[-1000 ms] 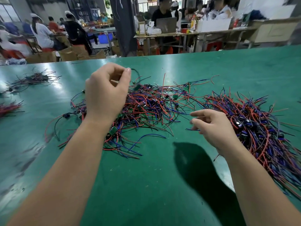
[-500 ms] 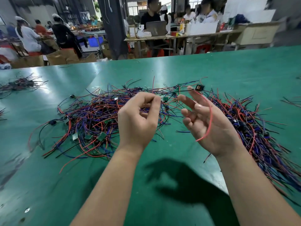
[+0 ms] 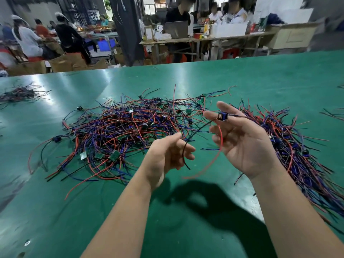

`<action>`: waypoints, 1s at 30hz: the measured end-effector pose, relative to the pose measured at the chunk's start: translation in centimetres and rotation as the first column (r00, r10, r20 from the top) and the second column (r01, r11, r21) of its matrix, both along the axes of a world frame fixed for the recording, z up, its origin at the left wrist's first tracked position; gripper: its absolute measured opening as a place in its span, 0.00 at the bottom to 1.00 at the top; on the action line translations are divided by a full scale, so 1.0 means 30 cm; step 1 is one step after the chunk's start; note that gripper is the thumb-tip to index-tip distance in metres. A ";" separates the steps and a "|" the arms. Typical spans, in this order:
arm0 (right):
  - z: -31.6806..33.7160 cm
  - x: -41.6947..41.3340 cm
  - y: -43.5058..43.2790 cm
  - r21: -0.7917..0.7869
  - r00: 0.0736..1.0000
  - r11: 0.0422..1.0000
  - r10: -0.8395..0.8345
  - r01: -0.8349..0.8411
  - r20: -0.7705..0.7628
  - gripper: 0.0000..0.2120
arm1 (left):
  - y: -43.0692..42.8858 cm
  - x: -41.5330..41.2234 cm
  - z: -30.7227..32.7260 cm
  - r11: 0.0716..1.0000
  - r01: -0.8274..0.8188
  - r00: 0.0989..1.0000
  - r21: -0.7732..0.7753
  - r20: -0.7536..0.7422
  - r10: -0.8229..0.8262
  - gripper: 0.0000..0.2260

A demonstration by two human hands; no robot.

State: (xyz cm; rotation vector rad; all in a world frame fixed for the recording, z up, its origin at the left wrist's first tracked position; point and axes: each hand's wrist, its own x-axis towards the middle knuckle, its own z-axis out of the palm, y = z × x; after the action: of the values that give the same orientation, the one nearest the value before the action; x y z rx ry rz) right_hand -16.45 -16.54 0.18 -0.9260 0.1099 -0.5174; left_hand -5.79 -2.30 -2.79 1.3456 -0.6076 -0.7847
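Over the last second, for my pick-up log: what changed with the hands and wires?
The right hand rose from beside the right pile, turned palm up and now pinches a blue component trailing a red wire and a black wire. The left hand came right from the middle pile to the black wire; its grip is unclear. Both piles stayed put.

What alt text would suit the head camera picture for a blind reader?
A person's right hand pinches a small blue connector trailing a red wire and a black wire that passes the left hand. Tangled wire piles lie behind on a green table.
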 end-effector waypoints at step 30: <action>-0.060 0.032 0.010 -0.240 0.949 0.968 -0.143 0.075 -0.281 0.06 | -0.027 -0.063 -0.042 1.000 0.008 0.992 -0.004 -0.123 -0.009 0.05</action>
State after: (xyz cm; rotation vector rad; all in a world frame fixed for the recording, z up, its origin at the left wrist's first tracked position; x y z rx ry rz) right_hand -15.49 -16.22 -1.62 -1.2236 0.3830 -0.4975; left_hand -7.67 -3.11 -4.05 1.2816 -0.5175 -0.8665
